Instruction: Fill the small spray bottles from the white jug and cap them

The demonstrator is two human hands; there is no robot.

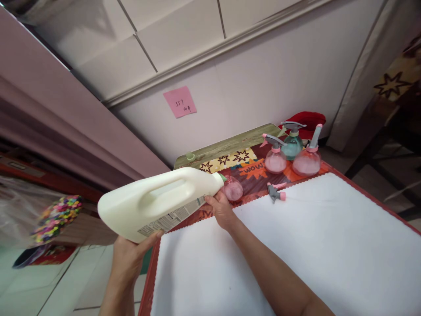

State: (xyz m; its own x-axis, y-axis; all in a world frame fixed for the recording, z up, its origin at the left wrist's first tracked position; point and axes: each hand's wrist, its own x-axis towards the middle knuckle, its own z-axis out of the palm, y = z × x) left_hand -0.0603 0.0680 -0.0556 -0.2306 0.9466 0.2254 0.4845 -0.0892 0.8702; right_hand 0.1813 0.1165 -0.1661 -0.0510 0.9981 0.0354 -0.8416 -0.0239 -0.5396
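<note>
Tabletop (253, 188): patterned, largely covered by a white mat (312, 237). A spill here would probably spread across both surfaces.

White plastic jug (131, 202): tilted, base toward the left, mouth lowered toward the back of the tabletop. Hazard: the bulky body is likely heavy at the base; a slip there could swing the mouth off target.

Left hand (130, 256): curved around the jug's base, thumb along the label side, palm beneath; finger positions behind the jug cannot be seen. Right hand (222, 210): partly curled at the jug's neck, beside the pink bottle; whether it grips the jug, the bottle or both cannot be determined.

Three spray bottles with heads fitted, one green (292, 147) and two pink (275, 161) (307, 163): grouped at the back right. Hazard: a wide sideways swing of the jug could topple them.

Round pink bottle (234, 189): directly at the jug's mouth, without a visible spray head. Hazards: excess tilt could overfill it; neck misalignment could cause dripping; pressure from the jug could tip it. Flow and fill level cannot be confirmed.

Loose spray head (275, 194): lying at the mat's edge, exposed to any overflow
</note>
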